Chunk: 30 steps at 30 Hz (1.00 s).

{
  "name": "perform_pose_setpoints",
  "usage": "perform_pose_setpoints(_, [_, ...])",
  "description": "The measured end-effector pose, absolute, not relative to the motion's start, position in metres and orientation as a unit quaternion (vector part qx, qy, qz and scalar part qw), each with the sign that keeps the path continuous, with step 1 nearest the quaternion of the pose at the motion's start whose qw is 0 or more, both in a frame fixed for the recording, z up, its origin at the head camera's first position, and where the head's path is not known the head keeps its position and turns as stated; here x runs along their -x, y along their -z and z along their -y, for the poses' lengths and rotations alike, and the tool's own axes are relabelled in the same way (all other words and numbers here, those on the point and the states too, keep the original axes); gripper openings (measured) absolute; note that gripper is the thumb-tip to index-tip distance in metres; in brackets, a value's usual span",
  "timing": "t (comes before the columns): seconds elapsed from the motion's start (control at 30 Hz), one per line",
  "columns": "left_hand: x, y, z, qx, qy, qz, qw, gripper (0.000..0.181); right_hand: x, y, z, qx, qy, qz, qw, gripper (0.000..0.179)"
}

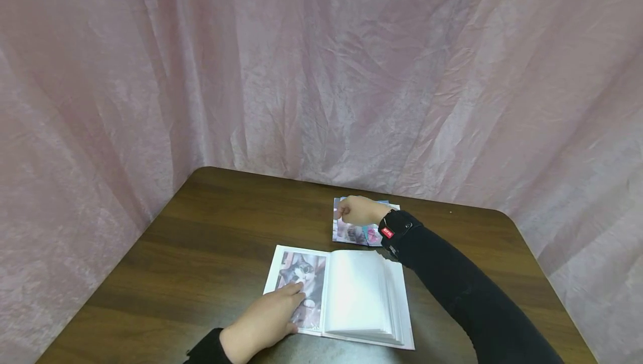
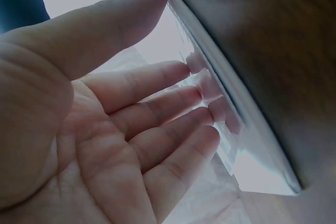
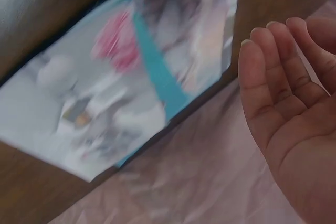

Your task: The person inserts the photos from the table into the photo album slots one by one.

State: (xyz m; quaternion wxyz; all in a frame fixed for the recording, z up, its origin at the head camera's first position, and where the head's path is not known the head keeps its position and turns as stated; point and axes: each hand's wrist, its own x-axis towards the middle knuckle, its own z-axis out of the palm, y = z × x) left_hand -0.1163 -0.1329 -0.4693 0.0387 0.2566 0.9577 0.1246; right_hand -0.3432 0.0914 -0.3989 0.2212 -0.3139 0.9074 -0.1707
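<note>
A white photo album [image 1: 356, 291] lies spread on the table, a cat photo [image 1: 317, 276] in its left page and a blank pocket page on the right. My left hand [image 1: 268, 316] rests on that left page near its lower edge; in the left wrist view its straight fingers [image 2: 157, 106] touch the glossy sheet and the thumb reaches the album's edge. Beyond the album are several loose, overlapping photos [image 1: 350, 234]. Over them hovers my right hand [image 1: 363, 210], partly hiding them. In the right wrist view its fingers [image 3: 254, 69] are loosely bent beside the photos [image 3: 121, 124], with nothing between them.
The brown wooden table [image 1: 241, 207] has rounded far corners. A pink velvety curtain [image 1: 311, 73] hangs behind it and along both sides. My right sleeve [image 1: 467, 291] crosses over the table's right part.
</note>
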Motion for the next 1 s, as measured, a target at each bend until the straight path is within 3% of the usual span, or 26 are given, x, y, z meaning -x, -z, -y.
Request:
perform_pose_setpoints(0.43, [0.117,0.467,0.131,-0.257,-0.119,-0.959,0.029,0.056,0.379,0.393,-0.153,0.241,0.155,-0.943,0.167,0.033])
perform_pose_setpoints(0.63, [0.117,0.470,0.132,-0.258,-0.119,-0.958,0.031,0.057,0.390,0.416,-0.184,0.209,0.124,-0.960,0.138,0.043])
perform_pose_setpoints(1.0, [0.115,0.473,0.134,-0.267,-0.112,-0.957,0.015,0.056,0.396,0.449,-0.212,0.174,0.137,-0.964,0.147,0.069])
